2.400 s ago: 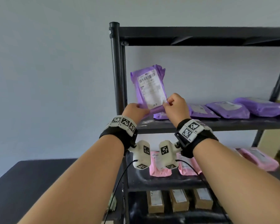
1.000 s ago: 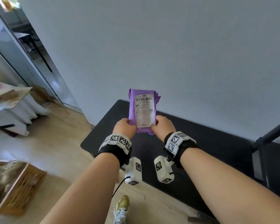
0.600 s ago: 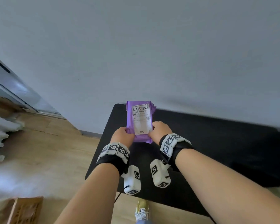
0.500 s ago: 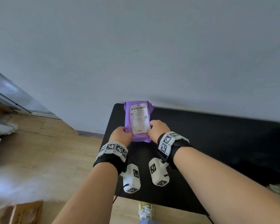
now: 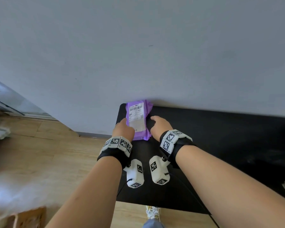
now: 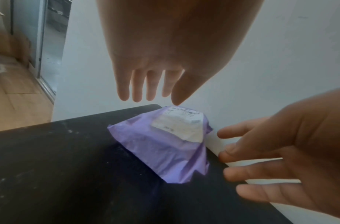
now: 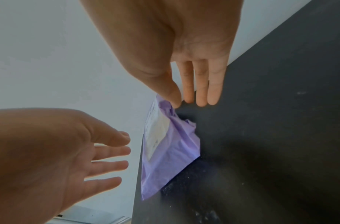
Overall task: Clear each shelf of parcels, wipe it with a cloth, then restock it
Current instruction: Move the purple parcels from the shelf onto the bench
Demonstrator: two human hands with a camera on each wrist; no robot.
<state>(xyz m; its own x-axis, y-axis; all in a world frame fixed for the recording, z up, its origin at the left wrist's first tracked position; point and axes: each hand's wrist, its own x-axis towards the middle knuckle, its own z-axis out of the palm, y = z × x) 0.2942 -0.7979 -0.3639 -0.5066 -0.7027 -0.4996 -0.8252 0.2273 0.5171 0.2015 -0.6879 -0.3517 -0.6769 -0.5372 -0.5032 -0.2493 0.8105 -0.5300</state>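
Since the earlier frame you've laid the purple parcel point(image 5: 139, 120) at the table's point(image 5: 220, 137) upper-left corner; left hand point(image 5: 124, 129) and right hand point(image 5: 160, 126) splay empty. It could slip off that edge.

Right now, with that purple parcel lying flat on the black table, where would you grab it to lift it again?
Probably by the near short edge of the purple parcel, coming from the person's side. It lies flat, label up, far end at the wall and left side along the black table edge. The loose plastic there can be pinched; left hand and right hand are open beside it.
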